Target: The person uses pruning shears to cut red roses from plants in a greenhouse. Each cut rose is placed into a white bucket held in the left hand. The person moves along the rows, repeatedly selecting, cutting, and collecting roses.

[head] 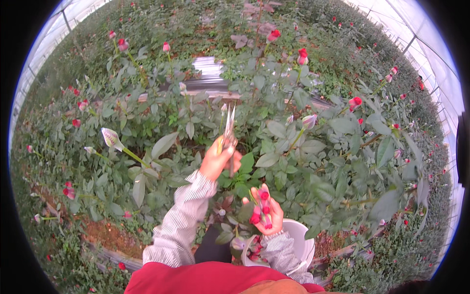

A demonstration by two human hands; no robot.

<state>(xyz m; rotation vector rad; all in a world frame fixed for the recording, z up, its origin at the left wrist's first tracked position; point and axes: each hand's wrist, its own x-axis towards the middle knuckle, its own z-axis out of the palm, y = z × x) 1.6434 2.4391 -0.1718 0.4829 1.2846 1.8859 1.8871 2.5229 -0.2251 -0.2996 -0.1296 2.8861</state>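
My left hand (pixel 216 161) grips a pair of metal garden snips (pixel 229 130), their slim pointed blades directed away from me and slightly parted. Below and to the right, my right hand (pixel 275 217) is palm up and holds several cut red rose heads (pixel 265 208) in its curled fingers. Just beneath that wrist stands a white plastic bucket (pixel 304 240) with more red rose heads (pixel 254 247) inside. My right sleeve covers part of it. Close to the snips' tips is a small pale rosebud (pixel 224 107) on its stem.
Leafy rose bushes surround me. A net-wrapped bud (pixel 111 139) rises at left, another pale bud (pixel 309 121) at right. Red roses (pixel 302 57) stand farther off. Silvery plastic mulch (pixel 208 70) covers a bed ahead, and greenhouse sheeting (pixel 427 47) curves along the edge.
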